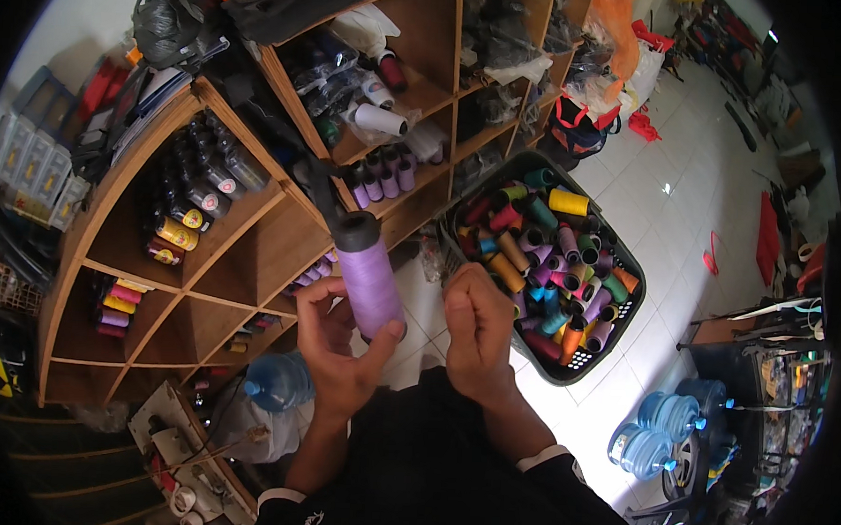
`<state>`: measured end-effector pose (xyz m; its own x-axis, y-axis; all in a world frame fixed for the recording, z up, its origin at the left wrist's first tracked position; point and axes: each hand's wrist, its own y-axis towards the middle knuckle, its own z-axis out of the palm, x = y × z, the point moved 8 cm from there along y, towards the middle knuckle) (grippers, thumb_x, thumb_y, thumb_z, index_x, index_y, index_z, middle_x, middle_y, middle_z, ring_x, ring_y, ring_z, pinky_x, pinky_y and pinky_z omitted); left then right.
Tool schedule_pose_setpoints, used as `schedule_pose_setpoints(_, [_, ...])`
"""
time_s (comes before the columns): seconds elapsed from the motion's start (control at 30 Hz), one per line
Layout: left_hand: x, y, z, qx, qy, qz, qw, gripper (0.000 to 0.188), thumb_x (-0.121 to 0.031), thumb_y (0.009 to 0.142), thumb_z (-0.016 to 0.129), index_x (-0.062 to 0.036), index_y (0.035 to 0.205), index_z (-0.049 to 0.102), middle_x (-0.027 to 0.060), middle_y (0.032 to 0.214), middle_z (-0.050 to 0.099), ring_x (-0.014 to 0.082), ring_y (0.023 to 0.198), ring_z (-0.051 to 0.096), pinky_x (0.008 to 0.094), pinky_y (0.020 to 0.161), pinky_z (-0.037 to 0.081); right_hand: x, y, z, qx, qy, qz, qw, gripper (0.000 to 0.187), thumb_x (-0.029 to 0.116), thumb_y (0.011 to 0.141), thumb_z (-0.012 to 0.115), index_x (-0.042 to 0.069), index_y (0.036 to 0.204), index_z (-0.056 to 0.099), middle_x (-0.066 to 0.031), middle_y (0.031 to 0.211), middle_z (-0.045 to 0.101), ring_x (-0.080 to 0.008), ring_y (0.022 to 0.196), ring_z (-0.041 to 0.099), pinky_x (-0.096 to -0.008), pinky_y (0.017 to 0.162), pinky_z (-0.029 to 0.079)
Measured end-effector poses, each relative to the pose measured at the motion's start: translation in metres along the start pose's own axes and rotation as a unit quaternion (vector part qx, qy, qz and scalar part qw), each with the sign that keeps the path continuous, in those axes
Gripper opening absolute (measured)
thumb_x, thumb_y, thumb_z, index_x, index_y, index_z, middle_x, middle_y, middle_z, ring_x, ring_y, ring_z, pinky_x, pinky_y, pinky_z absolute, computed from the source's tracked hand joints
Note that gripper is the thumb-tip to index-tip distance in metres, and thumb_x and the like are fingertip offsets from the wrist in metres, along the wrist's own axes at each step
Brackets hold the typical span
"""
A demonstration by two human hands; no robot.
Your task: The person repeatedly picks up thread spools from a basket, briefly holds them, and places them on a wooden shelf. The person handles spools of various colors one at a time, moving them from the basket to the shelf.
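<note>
A large spool of purple thread [370, 277] with dark ends stands tilted in my left hand [337, 357]. The fingers are behind it and the thumb presses its lower end. To the right of the spool, my right hand [478, 333] is raised with the fingers curled closed. Anything inside that grip is hidden or too small to make out. Just beyond it, a dark plastic basket [580, 363] on the floor is heaped with thread spools in many colours, among them a yellow spool [569, 202].
Wooden cubby shelves [238, 259] run along the left and far side, holding more spools, including small purple spools [382, 178]. A blue water jug [279, 381] stands left of my forearm. Several blue jugs [667, 419] are at the right on the tiled floor [668, 179].
</note>
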<state>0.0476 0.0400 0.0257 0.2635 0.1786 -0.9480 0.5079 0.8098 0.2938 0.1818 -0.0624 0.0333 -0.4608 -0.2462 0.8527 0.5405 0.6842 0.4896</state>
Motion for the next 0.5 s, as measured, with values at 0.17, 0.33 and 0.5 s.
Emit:
schedule_pose_setpoints(0.17, [0.016, 0.004, -0.01, 0.021, -0.135, -0.103, 0.985, 0.056, -0.019, 0.077, 0.068, 0.0027, 0.121, 0.04, 0.0195, 0.112, 0.058, 0.0279, 0.098, 0.064, 0.04, 0.082, 0.056, -0.003, 0.015, -0.024, -0.147, -0.082, 0.038, 0.985, 0.029, 0.002, 0.08, 0.066, 0.0, 0.108, 0.06, -0.0076, 0.093, 0.057, -0.0154, 0.076, 0.05, -0.0265, 0.072, 0.042])
schedule_pose_setpoints(0.33, [0.015, 0.006, -0.011, 0.045, -0.198, -0.139, 0.969, 0.059, -0.017, 0.077, 0.068, 0.0024, 0.124, 0.038, 0.0175, 0.109, 0.059, 0.0269, 0.101, 0.064, 0.0403, 0.086, 0.054, 0.007, 0.012, 0.0, 0.018, 0.002, 0.014, 1.0, 0.029, 0.005, 0.077, 0.075, 0.007, 0.105, 0.07, -0.0074, 0.095, 0.062, -0.0167, 0.085, 0.059, -0.0278, 0.07, 0.046])
schedule_pose_setpoints(0.5, [0.016, 0.005, -0.015, 0.047, -0.19, -0.097, 0.976, 0.06, -0.013, 0.078, 0.07, 0.0006, 0.126, 0.038, 0.0164, 0.114, 0.058, 0.0231, 0.103, 0.062, 0.0372, 0.093, 0.049, 0.027, 0.012, 0.022, 0.05, 0.039, -0.008, 0.998, 0.027, 0.003, 0.077, 0.074, 0.005, 0.104, 0.07, -0.0088, 0.092, 0.061, -0.0199, 0.084, 0.062, -0.0299, 0.072, 0.049])
